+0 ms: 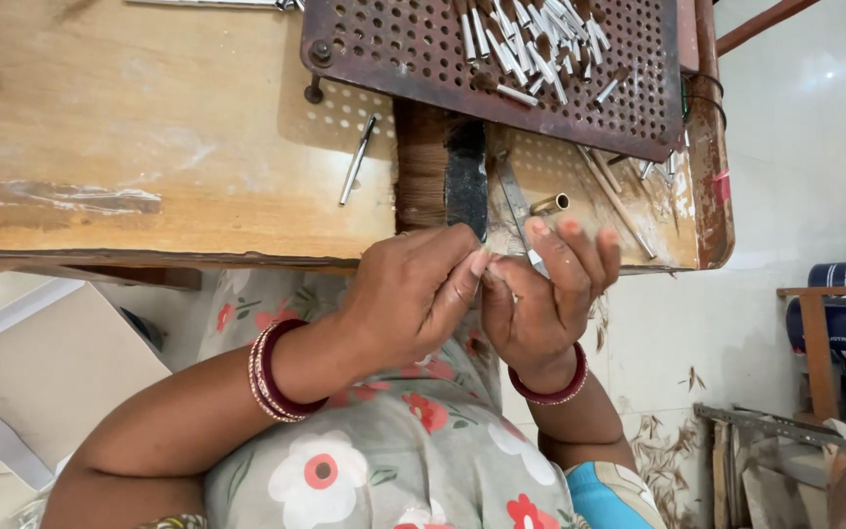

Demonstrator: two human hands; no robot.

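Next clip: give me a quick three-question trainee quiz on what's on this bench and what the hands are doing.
1. True or false: the left hand and right hand meet at the fingertips at the wooden bench edge.
2. What lies heaped on the rusty perforated tray?
3. The brass tube lies: A) on the tray B) on the bench by the brush.

Key: 1 true; 2 small silver metal tubes; 3 B.

Small workshop: worn wood bench (149,108), rusty perforated metal plate (413,49) w/ loose metal tubes (531,44).
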